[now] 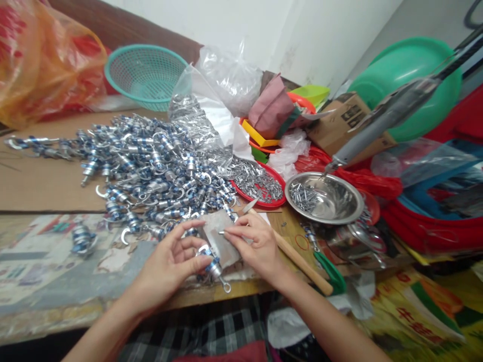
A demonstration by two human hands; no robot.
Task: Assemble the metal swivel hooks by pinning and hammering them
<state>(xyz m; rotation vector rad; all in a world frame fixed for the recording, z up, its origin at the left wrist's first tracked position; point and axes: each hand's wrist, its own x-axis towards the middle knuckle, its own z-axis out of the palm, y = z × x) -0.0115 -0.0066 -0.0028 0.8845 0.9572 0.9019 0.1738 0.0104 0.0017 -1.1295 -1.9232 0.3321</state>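
Note:
My left hand point(177, 254) is closed around a blue and silver metal fitting point(214, 269), its small eye ring pointing toward me. Between the fingertips of my right hand point(258, 246) sits a small metal pin point(222, 232), just above a grey metal block point(217, 229). The fitting rests at the block's near left side. A hammer with a wooden handle point(302, 261) lies to the right, partly hidden by my right hand. Behind my left hand spreads a large pile of similar blue and silver fittings point(151, 171), many with open hooks.
A steel bowl point(335, 198) holds small pins, beside a red tray point(279, 203) of small metal pieces. One fitting point(82, 239) lies apart at left. Behind stand a turquoise basket point(147, 75), plastic bags and a cardboard box point(347, 120). A grey metal arm point(385, 115) slants in from the right.

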